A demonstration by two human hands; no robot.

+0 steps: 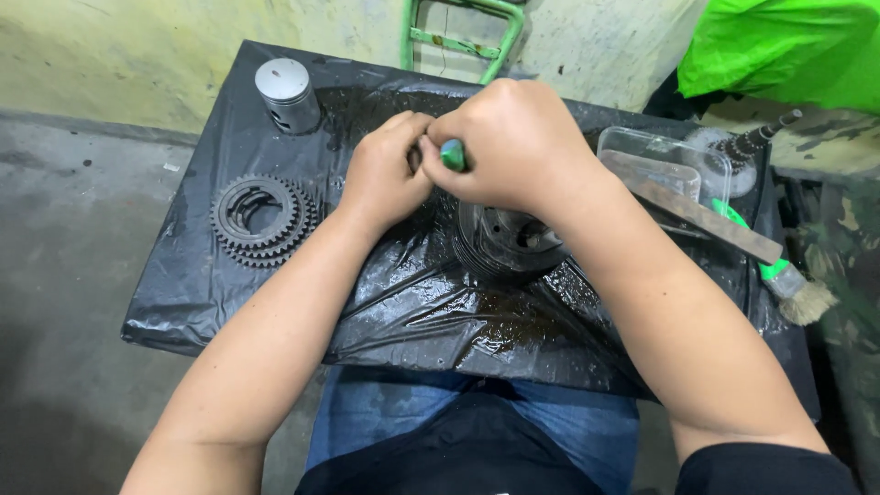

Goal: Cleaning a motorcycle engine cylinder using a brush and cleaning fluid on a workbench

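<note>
My right hand is closed around a tool with a green handle, of which only the handle end shows. My left hand is curled tight against it, fingers pinching something small that is hidden between the two hands. Both hands hover over a dark round finned metal part lying on wet black plastic sheeting that covers a small table.
A stack of toothed gear rings lies at the left. A silver piston stands at the back left. At the right are a clear plastic tray, a flat metal file, a green-handled paintbrush and a wire brush.
</note>
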